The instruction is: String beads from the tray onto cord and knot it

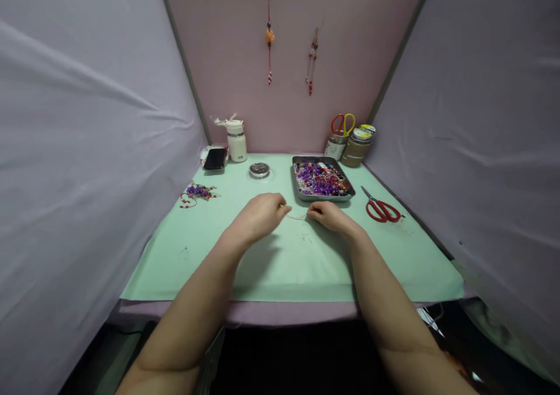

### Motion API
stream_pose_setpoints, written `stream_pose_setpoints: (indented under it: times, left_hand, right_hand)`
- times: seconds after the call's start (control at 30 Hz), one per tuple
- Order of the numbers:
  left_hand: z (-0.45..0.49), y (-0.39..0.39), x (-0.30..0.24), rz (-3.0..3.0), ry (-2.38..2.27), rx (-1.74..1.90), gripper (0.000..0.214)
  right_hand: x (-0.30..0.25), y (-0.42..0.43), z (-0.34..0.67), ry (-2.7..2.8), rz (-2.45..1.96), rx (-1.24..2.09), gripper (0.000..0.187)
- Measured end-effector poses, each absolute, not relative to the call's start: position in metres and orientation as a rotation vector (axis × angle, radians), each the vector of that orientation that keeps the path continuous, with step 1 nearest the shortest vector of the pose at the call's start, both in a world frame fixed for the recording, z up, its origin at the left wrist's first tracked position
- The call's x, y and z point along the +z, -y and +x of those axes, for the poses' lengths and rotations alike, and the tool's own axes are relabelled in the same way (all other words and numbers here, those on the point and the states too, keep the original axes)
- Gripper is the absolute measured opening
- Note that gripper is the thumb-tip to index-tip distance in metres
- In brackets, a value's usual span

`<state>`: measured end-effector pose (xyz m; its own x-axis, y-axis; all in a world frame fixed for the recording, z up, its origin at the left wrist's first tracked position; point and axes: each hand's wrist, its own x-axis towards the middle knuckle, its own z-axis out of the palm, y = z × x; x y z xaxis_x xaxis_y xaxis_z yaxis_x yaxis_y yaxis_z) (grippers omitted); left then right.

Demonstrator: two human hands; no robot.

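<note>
A thin, pale cord (295,217) spans the short gap between my two hands, sagging a little. My left hand (263,213) pinches one end of it between thumb and fingers, just above the table. The other end is in the closed fingertips of my right hand (327,215), in front of a metal tray (321,198). Purple, red, clear and dark beads (317,179) fill that tray, with some string among them. Whether a bead is on the cord is too small to tell.
Red-handled scissors (382,209) lie at the right. Finished-looking beaded strings (199,192) lie at the left. Behind stand a round container (259,170), a phone (216,158), a white bottle (237,142), a can with scissors (336,144) and a jar (356,150). Fabric walls (464,121) enclose the table (301,278).
</note>
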<state>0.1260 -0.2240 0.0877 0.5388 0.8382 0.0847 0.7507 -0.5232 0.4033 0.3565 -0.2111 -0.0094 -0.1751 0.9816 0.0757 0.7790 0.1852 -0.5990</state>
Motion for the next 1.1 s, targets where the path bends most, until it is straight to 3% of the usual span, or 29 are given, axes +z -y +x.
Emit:
stream_pose_setpoints:
  times: [0.1, 0.37, 0.73, 1.1]
  left_hand:
    - [0.159, 0.235, 0.086, 2.523, -1.162, 0.359, 0.027]
    - [0.198, 0.199, -0.006, 2.029, -1.304, 0.693, 0.045]
    - [0.191, 0.198, -0.011, 1.727, -1.153, 0.699, 0.036]
    - [0.19, 0.193, -0.021, 1.98, -1.275, 0.868, 0.015]
  right_hand:
    - [-0.014, 0.208, 0.357, 2.022, -1.599, 0.575, 0.02]
    - [-0.014, 0.206, 0.356, 1.96, -1.546, 0.608, 0.022]
    - [-0.011, 0.21, 0.351, 1.907, -1.496, 0.656, 0.023]
    - [-0.011, 0.21, 0.352, 1.884, -1.527, 0.659, 0.024]
